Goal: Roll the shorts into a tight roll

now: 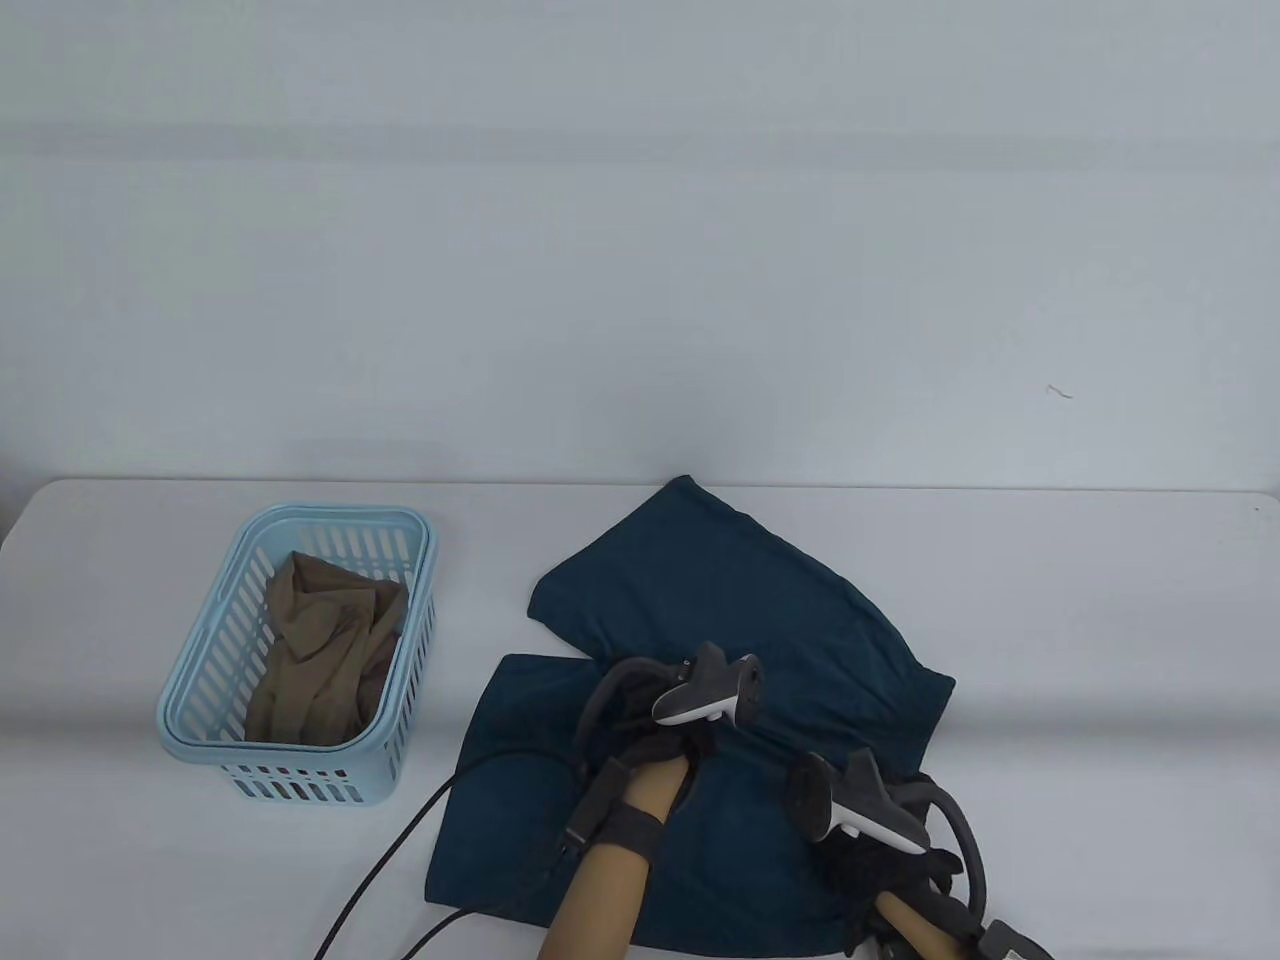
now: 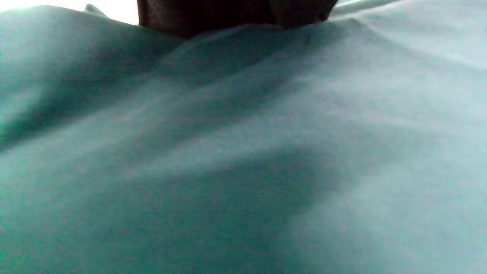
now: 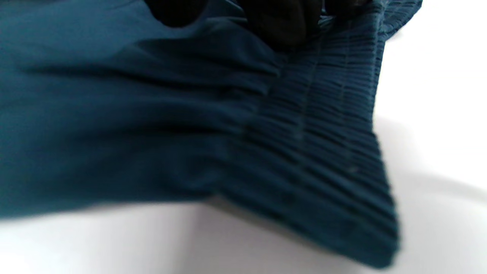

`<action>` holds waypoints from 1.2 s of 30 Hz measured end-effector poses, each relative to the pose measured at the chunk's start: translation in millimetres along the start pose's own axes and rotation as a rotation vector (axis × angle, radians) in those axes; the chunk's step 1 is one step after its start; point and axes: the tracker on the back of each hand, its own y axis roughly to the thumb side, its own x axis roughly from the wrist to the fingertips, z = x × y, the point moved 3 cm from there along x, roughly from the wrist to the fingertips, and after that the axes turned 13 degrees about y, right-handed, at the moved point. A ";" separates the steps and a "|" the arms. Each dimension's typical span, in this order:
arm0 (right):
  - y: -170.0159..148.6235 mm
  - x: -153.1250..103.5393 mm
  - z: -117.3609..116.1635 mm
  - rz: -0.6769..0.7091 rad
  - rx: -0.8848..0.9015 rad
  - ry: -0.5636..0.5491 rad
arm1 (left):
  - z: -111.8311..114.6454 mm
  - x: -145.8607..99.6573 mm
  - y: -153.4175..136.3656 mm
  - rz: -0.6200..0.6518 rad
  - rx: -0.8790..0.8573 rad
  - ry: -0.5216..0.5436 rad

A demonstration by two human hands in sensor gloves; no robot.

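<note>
Dark teal shorts (image 1: 720, 590) lie spread on the white table, one leg pointing to the back and the other to the front left. My left hand (image 1: 668, 752) rests on the middle of the shorts. Its fingers (image 2: 236, 15) touch the cloth (image 2: 243, 152), but the tracker hides how they lie. My right hand (image 1: 885, 865) is at the shorts' front right corner. Its fingers (image 3: 281, 23) grip the gathered elastic waistband (image 3: 323, 144) and hold it slightly off the table.
A light blue slotted basket (image 1: 340, 514) stands at the left with a tan garment (image 1: 320, 640) inside. Black glove cables (image 1: 400, 850) trail off the front edge. The table's back edge runs just behind the shorts.
</note>
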 end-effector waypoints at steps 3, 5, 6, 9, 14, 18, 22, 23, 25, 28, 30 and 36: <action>-6.6 7.6 7.2 -0.019 0.041 0.010 | -1.9 2.4 0.0 -0.013 -0.008 -0.008; -11.4 14.4 12.2 -0.041 0.068 0.019 | -2.9 4.0 0.1 -0.016 -0.008 -0.004; -12.4 15.7 13.0 -0.045 0.070 0.020 | -3.2 4.2 -0.1 -0.017 -0.008 -0.002; -18.0 24.8 18.2 -0.071 0.094 0.027 | -3.7 4.9 -1.8 -0.020 -0.024 0.006; -23.5 36.6 26.2 -0.084 0.153 0.043 | -2.5 5.8 -4.9 -0.024 -0.043 0.002; -27.9 44.0 32.7 -0.086 0.204 0.051 | -1.0 8.4 -7.8 -0.033 -0.067 -0.003; -31.5 51.7 38.1 -0.081 0.231 0.051 | 3.6 9.8 -11.9 -0.036 -0.108 0.003; -32.0 52.8 39.0 -0.080 0.232 0.051 | 4.3 10.1 -12.8 -0.037 -0.113 0.002; -34.1 56.5 41.8 -0.075 0.248 0.045 | 5.7 11.6 -15.2 -0.038 -0.125 0.000; -37.0 60.4 44.7 -0.067 0.274 0.043 | 7.0 13.8 -17.5 -0.043 -0.147 -0.006; -38.2 62.3 45.6 -0.064 0.278 0.050 | 6.2 12.0 -17.1 -0.039 -0.148 -0.014; -45.3 62.5 46.5 -0.033 0.264 0.053 | 0.8 9.2 -26.8 -0.024 -0.203 -0.005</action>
